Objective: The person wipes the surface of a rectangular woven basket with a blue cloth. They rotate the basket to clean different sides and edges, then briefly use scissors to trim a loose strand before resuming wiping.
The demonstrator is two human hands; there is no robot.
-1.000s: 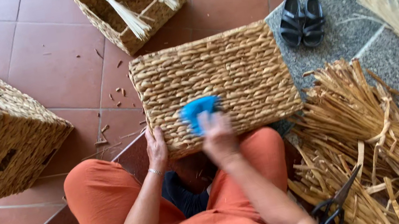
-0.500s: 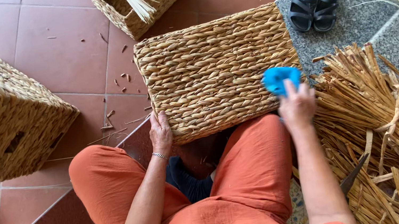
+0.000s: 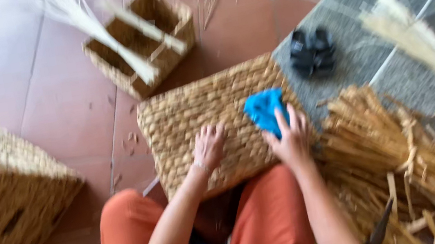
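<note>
Woven basket (image 3: pixel 212 123), a flat rectangular piece of plaited straw, is lying across the person's lap, its near edge resting over the knees in orange trousers (image 3: pixel 271 230) and its far edge reaching out over the red tiled floor (image 3: pixel 14 67). The left hand (image 3: pixel 209 148) is lying palm down on the weave near the basket's near edge, fingers spread and flat, gripping nothing. The right hand (image 3: pixel 290 138) is pressing a crumpled blue cloth (image 3: pixel 266 109) against the basket's right part, the fingers stretched over the cloth's lower edge and holding it down on the straw. Beyond the basket, a smaller open woven box (image 3: pixel 142 40) is standing on the floor with pale straw bundles (image 3: pixel 96 30) sticking out of it at a slant. At the left, a large woven basket (image 3: pixel 1 199) is sitting tilted on the tiles, well apart from the hands. To the right of the lap, a heap of dried straw strips (image 3: pixel 413 165) is spreading over the floor, just beside the right forearm, and a dark tool (image 3: pixel 379 227), too blurred to name with certainty, is lying at its near edge. A pair of black sandals (image 3: pixel 312 52) is resting on the grey speckled stone slab (image 3: pixel 386 5) past the basket's far right corner. The whole view is blurring with motion, so finer detail cannot be told.
</note>
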